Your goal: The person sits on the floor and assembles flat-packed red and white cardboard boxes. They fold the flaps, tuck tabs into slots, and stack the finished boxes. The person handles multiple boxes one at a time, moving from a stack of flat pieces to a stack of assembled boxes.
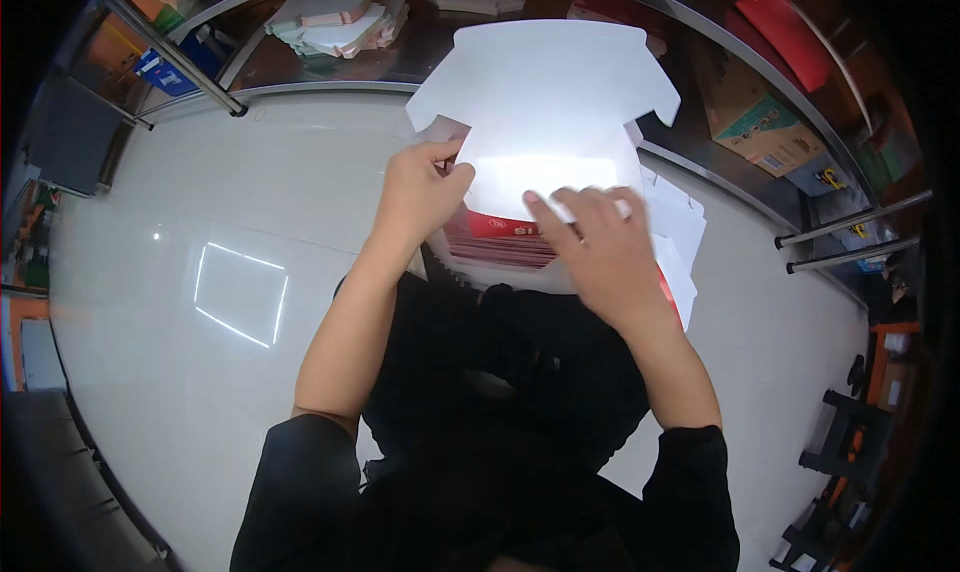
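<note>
A part-folded carton box [545,92], white inside and red outside, lies in front of me with its wide tabbed lid raised away from me. My left hand [425,187] is closed on the box's left side, thumb and fingers pinching the edge. Over the box's right front my right hand [600,247] has its fingers apart, slightly blurred, close to the red front wall. Whether those fingertips touch the card is hard to tell. Below the box sits a stack of flat red-and-white cartons [500,250]. More white flat card [680,232] sticks out at the right.
A metal-legged shelf [360,82] runs across the far side, bearing piles of folded cartons [335,17]. A brown cardboard box [755,122] stands at the far right. A blue crate [165,74] is at the far left. Black stools [845,437] stand at the right on glossy pale floor.
</note>
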`<state>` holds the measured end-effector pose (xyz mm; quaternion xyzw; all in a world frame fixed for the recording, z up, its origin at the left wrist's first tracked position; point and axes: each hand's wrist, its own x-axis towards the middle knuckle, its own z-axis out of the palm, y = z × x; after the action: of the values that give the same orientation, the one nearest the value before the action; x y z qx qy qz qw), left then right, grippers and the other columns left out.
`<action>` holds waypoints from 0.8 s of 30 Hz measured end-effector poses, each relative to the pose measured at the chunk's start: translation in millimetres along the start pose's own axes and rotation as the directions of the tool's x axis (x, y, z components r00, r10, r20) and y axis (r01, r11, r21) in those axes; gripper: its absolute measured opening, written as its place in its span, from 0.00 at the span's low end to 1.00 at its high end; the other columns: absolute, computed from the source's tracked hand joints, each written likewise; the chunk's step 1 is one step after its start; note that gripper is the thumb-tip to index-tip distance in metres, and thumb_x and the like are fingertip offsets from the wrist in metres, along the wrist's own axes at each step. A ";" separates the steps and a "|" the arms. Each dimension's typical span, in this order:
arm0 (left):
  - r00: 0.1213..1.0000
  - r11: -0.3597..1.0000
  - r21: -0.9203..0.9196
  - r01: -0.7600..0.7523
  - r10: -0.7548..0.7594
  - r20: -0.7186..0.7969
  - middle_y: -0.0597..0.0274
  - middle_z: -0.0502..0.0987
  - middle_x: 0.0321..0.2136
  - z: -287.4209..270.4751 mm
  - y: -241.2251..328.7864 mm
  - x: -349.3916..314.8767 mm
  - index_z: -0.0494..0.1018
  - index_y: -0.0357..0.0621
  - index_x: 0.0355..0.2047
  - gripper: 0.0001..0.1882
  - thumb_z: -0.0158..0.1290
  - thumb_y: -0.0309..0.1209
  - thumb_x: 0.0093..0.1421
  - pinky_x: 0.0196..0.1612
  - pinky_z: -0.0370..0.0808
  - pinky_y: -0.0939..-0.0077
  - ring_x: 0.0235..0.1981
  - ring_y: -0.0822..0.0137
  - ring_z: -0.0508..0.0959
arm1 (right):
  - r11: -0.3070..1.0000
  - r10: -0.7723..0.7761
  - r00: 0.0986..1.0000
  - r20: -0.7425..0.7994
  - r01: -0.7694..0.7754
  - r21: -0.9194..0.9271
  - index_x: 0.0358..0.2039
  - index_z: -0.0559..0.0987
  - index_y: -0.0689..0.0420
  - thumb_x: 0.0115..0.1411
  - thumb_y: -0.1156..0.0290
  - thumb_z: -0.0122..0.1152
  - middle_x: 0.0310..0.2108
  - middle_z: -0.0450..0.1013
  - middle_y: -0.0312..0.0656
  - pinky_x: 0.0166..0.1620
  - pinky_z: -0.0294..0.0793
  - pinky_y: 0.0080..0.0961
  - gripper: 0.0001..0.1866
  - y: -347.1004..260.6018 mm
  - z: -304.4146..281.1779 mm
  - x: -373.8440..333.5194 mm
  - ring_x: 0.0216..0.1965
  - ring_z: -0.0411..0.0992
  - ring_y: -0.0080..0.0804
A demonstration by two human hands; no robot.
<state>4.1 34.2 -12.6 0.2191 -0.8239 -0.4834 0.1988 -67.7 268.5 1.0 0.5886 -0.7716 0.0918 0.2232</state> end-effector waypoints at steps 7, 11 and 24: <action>0.998 0.999 0.034 0.038 -0.036 -0.055 0.55 0.81 0.24 -12.0 -16.1 20.8 0.83 0.38 0.43 0.19 0.54 0.33 0.54 0.35 0.74 0.73 0.28 0.71 0.78 | 0.011 0.864 0.476 0.165 -0.346 0.938 0.56 0.75 0.62 0.71 0.67 0.55 0.53 0.73 0.45 0.58 0.71 0.35 0.18 49.0 47.9 -28.7 0.51 0.72 0.35; 0.993 0.998 -0.025 0.053 -0.055 -0.108 0.57 0.81 0.24 -7.3 -19.5 22.1 0.83 0.37 0.43 0.19 0.53 0.34 0.56 0.36 0.73 0.74 0.28 0.73 0.77 | -0.144 0.752 0.568 0.333 -0.352 0.925 0.57 0.74 0.65 0.72 0.67 0.53 0.52 0.75 0.46 0.57 0.73 0.31 0.19 55.7 69.4 -35.6 0.53 0.73 0.32; 0.995 0.999 0.001 -0.043 0.043 -0.085 0.61 0.83 0.27 -8.4 -28.7 26.7 0.82 0.33 0.45 0.19 0.53 0.31 0.57 0.35 0.73 0.76 0.30 0.74 0.78 | -0.123 0.682 0.676 0.279 -0.270 0.955 0.59 0.75 0.65 0.68 0.70 0.60 0.59 0.73 0.47 0.64 0.65 0.31 0.21 50.7 77.4 -33.4 0.61 0.69 0.34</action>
<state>-8.5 0.9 -31.1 0.2216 -0.8191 -0.4694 0.2441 -127.1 280.9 -76.4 0.2237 -0.6189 0.7375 -0.1519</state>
